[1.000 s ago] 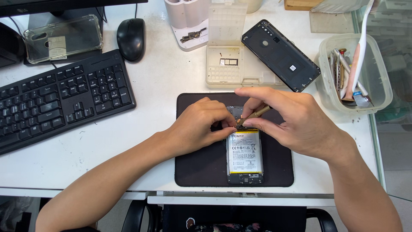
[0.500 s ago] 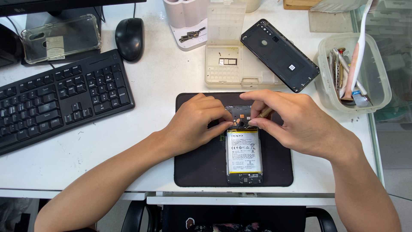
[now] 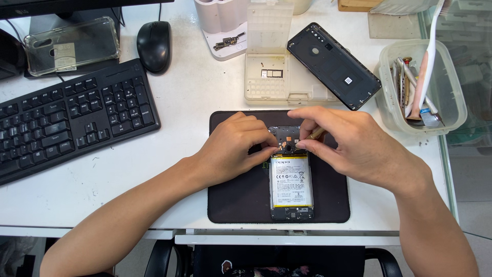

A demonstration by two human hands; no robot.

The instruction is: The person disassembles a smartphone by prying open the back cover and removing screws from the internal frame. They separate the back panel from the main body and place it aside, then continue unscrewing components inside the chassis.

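On the dark mat on the table, the opened phone lay steadied by the left hand gripping its top edge, while the right hand pinched a thin tool there; a slip could, I judged, gouge the battery.

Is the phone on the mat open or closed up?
Open. The phone lies on the dark mat with its battery and inner parts showing, and its black back cover lies apart on the desk.

Both hands meet, fingertips pinched (2 forearms angled inward).
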